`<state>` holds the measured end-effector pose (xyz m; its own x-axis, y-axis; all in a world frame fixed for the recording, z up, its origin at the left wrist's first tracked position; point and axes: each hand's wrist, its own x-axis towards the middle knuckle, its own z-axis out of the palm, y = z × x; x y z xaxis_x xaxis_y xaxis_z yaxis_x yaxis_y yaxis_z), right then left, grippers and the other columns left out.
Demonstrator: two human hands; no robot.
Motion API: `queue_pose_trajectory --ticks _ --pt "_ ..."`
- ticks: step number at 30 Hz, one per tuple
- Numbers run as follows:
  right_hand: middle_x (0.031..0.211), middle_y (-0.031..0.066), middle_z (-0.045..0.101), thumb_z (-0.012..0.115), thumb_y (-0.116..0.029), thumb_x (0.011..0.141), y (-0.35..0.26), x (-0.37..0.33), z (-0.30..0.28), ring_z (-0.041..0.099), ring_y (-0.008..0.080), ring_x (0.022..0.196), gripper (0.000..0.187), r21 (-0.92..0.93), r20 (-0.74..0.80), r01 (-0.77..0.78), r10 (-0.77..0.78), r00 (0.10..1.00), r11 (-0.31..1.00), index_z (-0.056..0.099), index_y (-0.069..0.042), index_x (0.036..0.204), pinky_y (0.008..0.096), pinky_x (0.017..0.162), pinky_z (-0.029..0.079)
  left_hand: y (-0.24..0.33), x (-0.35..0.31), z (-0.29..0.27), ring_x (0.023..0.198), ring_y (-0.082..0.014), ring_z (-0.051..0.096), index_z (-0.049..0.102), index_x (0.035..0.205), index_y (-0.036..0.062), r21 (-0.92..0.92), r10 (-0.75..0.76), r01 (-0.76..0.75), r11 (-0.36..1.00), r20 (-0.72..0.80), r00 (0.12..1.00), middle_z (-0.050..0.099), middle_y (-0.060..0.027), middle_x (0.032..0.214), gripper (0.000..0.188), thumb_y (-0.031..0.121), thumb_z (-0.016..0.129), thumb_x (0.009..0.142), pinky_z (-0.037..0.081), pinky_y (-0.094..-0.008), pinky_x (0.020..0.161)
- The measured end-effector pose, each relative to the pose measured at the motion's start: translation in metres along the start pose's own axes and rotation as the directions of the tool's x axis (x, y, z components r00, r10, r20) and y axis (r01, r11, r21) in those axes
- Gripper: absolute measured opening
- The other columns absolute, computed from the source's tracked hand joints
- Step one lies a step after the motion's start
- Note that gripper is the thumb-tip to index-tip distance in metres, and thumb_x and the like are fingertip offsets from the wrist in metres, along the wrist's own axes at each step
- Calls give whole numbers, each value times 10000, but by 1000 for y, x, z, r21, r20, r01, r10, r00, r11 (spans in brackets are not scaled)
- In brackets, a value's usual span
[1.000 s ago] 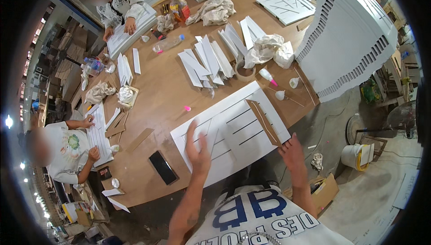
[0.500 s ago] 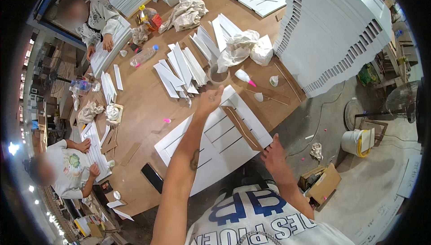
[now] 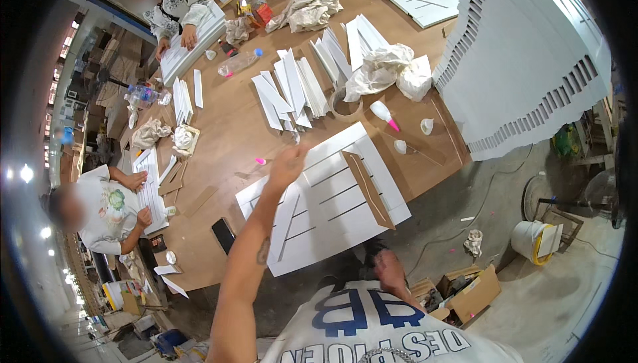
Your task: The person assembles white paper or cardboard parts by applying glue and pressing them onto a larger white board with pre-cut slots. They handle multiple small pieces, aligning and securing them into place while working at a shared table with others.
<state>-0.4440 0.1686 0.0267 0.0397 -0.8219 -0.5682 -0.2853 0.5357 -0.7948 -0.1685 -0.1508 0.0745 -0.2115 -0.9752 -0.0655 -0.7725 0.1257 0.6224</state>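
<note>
Since prev frame, L hand [image 3: 289, 165] has slid back along the far long edge of the white panel [image 3: 322, 205], from nr its far corner to abt mid-edge; R hand [image 3: 389, 268] has dropped away from the panel's right corner & is now clear of it, on the wearer's side. Panel lies flat on bench [image 3: 226, 123], near edge poking a bit past the bench edge; brown strip [image 3: 367, 190] across its right end, phone [image 3: 223, 235] just off its left end, loose slats [image 3: 286, 90] & pink-tipped bottle [image 3: 381, 111] beyond its far edge.

Handling (guess): light, stiff, smooth so prob slippery; slotted part may be the weak bit. Best gripped at the two short ends & kept level, as the strip looks loose.

Pose: L arm [image 3: 246, 263] reaches over panel's left end, fairly straight, fingers partly bent; blurred, can't tell if it's pinching anything small. R hand looks slack, fingers loosely apart, nothing seen in it; its arm mostly hidden.
</note>
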Motion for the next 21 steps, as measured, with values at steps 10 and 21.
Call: queue_pose_trajectory --ticks 10,21 --pt "795 198 586 654 -26 732 -73 -10 101 545 406 860 60 -36 413 460 -406 815 887 608 2 759 460 715 429 -64 -82 -73 607 -356 554 617 859 -4 179 -225 226 958 -25 974 566 -241 711 436 401 520 989 424 -430 597" --pt "654 113 500 602 -27 733 -96 0 170 453 223 628 151 667 159 -187 107 981 722 493 -42 630 356 623 360 -77 -88 -57 796 -430 629 693 870 43 126 30 -14 992 -129 991 668 -223 836 455 474 571 946 491 -490 715"
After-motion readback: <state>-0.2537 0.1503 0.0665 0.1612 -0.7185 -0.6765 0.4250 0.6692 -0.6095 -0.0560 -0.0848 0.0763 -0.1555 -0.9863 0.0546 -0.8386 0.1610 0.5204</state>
